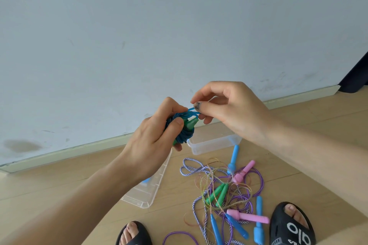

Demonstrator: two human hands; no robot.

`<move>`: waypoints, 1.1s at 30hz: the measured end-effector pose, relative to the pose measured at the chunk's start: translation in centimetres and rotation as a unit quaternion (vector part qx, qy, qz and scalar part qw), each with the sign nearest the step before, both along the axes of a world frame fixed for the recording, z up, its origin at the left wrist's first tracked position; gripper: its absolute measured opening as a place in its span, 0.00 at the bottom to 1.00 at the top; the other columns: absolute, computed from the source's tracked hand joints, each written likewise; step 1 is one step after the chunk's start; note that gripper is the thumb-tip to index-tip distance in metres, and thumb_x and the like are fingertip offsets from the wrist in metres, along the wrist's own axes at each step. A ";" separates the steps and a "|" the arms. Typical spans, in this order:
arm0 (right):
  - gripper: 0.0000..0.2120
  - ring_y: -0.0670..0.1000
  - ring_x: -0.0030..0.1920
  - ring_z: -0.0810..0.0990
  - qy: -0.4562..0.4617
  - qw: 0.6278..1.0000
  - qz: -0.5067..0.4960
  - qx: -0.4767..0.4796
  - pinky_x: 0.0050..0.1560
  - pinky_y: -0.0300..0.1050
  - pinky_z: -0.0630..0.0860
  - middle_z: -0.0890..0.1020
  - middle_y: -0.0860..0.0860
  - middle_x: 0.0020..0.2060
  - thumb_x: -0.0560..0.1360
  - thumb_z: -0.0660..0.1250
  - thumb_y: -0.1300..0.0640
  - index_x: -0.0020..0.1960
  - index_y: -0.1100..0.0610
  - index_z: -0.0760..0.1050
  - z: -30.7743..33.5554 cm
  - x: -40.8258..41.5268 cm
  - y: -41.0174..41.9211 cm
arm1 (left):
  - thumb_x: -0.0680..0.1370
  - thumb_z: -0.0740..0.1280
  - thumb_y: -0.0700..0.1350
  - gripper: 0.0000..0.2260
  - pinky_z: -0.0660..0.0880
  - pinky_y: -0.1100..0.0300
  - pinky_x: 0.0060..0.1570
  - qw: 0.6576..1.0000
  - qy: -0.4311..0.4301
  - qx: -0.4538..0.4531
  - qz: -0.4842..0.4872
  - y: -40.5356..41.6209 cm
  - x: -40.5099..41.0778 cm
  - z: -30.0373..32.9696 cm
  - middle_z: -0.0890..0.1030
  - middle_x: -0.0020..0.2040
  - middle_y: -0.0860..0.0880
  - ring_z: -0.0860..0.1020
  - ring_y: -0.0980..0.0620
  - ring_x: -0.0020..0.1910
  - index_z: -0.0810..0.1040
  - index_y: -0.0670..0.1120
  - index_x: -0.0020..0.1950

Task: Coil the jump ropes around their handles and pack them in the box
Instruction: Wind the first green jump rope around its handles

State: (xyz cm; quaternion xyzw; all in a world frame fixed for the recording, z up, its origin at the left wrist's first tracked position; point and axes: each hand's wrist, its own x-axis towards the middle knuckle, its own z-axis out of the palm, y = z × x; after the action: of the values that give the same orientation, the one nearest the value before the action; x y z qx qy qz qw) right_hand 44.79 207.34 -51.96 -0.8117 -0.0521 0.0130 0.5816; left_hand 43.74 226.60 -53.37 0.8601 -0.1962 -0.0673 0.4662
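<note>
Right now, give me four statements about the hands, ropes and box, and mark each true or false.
1. The left hand grips a blue rope coiled on green handles. True.
2. The right hand is empty. False: it pinches the rope's loose end.
3. The clear box holds several coiled ropes. False: none shows inside it.
4. A tangle of ropes lies on the floor. True.

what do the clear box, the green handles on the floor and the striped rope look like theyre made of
Clear box: likely thin rigid plastic, see-through with a glossy rim. Green handles: seemingly moulded plastic, smooth with a slight sheen. Striped rope: looks like braided fibre cord, matte, with a purple-and-white twist pattern; the exact fibre cannot be told.
</note>
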 end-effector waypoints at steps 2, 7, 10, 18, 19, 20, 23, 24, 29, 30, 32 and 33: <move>0.03 0.45 0.36 0.83 0.020 0.999 0.028 0.004 0.39 0.34 0.77 0.85 0.51 0.38 0.75 0.71 0.61 0.47 0.56 0.83 0.3 -0.1 -0.2 | 0.83 0.56 0.41 0.11 0.77 0.53 0.42 1.000 0.007 -0.001 -0.003 0.2 0.2 0.0 0.81 0.45 0.53 0.80 0.48 0.34 0.70 0.57 0.50; 0.01 0.45 0.34 0.81 0.039 0.998 0.054 0.008 0.38 0.36 0.77 0.84 0.56 0.35 0.74 0.72 0.64 0.45 0.60 0.83 0.5 -0.1 -0.2 | 0.84 0.56 0.39 0.06 0.76 0.60 0.38 0.999 0.011 0.006 -0.035 0.5 0.4 0.1 0.80 0.45 0.52 0.80 0.46 0.35 0.69 0.49 0.55; 0.03 0.48 0.35 0.79 0.081 0.993 0.023 0.084 0.37 0.39 0.75 0.81 0.55 0.34 0.72 0.71 0.68 0.43 0.62 0.81 0.3 0.2 0.1 | 0.83 0.56 0.43 0.05 0.77 0.53 0.42 0.998 -0.017 0.032 -0.055 0.4 0.3 0.1 0.80 0.46 0.54 0.80 0.48 0.34 0.66 0.53 0.57; 0.07 0.48 0.34 0.80 0.034 0.998 -0.020 0.048 0.36 0.40 0.77 0.84 0.58 0.39 0.70 0.72 0.67 0.43 0.57 0.80 -0.1 0.0 0.8 | 0.84 0.57 0.43 0.05 0.76 0.46 0.46 0.998 -0.033 0.040 -0.034 0.1 -0.2 0.0 0.79 0.44 0.56 0.80 0.49 0.34 0.64 0.53 0.54; 0.07 0.47 0.34 0.79 0.032 0.998 -0.025 0.043 0.35 0.40 0.76 0.84 0.57 0.39 0.70 0.72 0.67 0.43 0.56 0.80 -0.1 0.0 0.9 | 0.83 0.57 0.43 0.05 0.76 0.46 0.47 0.999 -0.025 0.036 -0.028 0.0 -0.2 0.1 0.80 0.44 0.56 0.80 0.50 0.35 0.64 0.53 0.54; 0.07 0.47 0.33 0.79 0.031 0.998 -0.029 0.038 0.35 0.40 0.76 0.84 0.57 0.38 0.70 0.72 0.66 0.42 0.56 0.79 -0.3 0.0 0.9 | 0.83 0.56 0.43 0.05 0.76 0.47 0.48 0.999 -0.016 0.032 -0.022 -0.1 -0.3 0.1 0.80 0.45 0.55 0.80 0.50 0.35 0.63 0.53 0.55; 0.05 0.46 0.34 0.80 0.038 0.998 -0.034 0.022 0.36 0.41 0.76 0.84 0.56 0.37 0.71 0.72 0.65 0.41 0.56 0.78 -0.7 0.0 1.0 | 0.83 0.56 0.43 0.04 0.76 0.46 0.50 0.999 -0.001 0.030 -0.013 -0.4 -0.3 0.0 0.80 0.45 0.54 0.81 0.50 0.36 0.63 0.52 0.55; 0.05 0.46 0.35 0.80 0.039 0.998 -0.034 0.021 0.37 0.41 0.77 0.84 0.56 0.37 0.71 0.72 0.64 0.41 0.56 0.78 -0.8 -0.1 1.0 | 0.83 0.56 0.43 0.04 0.76 0.45 0.50 0.999 0.000 0.031 -0.011 -0.5 -0.3 0.0 0.80 0.45 0.54 0.81 0.50 0.36 0.64 0.52 0.55; 0.06 0.49 0.39 0.84 -0.004 0.999 -0.035 -0.030 0.43 0.43 0.81 0.84 0.50 0.37 0.73 0.70 0.64 0.40 0.55 0.78 -0.8 -0.8 1.2 | 0.82 0.55 0.43 0.04 0.76 0.44 0.48 1.000 0.013 0.018 0.005 -0.6 -0.3 -0.1 0.80 0.44 0.52 0.80 0.48 0.36 0.65 0.52 0.55; 0.06 0.48 0.39 0.84 -0.016 0.998 -0.033 -0.052 0.43 0.43 0.80 0.83 0.48 0.37 0.73 0.70 0.63 0.40 0.54 0.78 -0.8 -1.0 1.3 | 0.82 0.55 0.43 0.04 0.76 0.43 0.48 1.000 0.012 0.018 0.007 -0.6 -0.3 -0.1 0.80 0.44 0.52 0.80 0.48 0.36 0.66 0.52 0.54; 0.06 0.45 0.39 0.83 -0.033 0.996 -0.031 -0.078 0.44 0.42 0.79 0.83 0.46 0.36 0.74 0.69 0.61 0.39 0.53 0.79 -0.7 -1.2 1.4 | 0.82 0.56 0.43 0.04 0.76 0.43 0.47 1.000 0.008 0.021 0.011 -0.6 -0.2 -0.1 0.80 0.44 0.52 0.80 0.48 0.35 0.66 0.53 0.54; 0.06 0.45 0.39 0.83 -0.038 0.995 -0.029 -0.083 0.44 0.41 0.79 0.83 0.46 0.36 0.74 0.68 0.61 0.39 0.53 0.79 -0.7 -1.2 1.4 | 0.82 0.56 0.43 0.04 0.76 0.43 0.47 1.000 0.007 0.022 0.012 -0.6 -0.2 -0.1 0.80 0.44 0.52 0.80 0.48 0.35 0.66 0.53 0.53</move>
State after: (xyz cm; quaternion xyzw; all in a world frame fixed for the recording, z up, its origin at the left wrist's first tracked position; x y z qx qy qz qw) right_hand 43.59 208.75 -52.61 -0.8584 -0.0495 -0.0303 0.5097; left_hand 43.51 226.03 -53.51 0.8717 -0.1814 -0.0717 0.4496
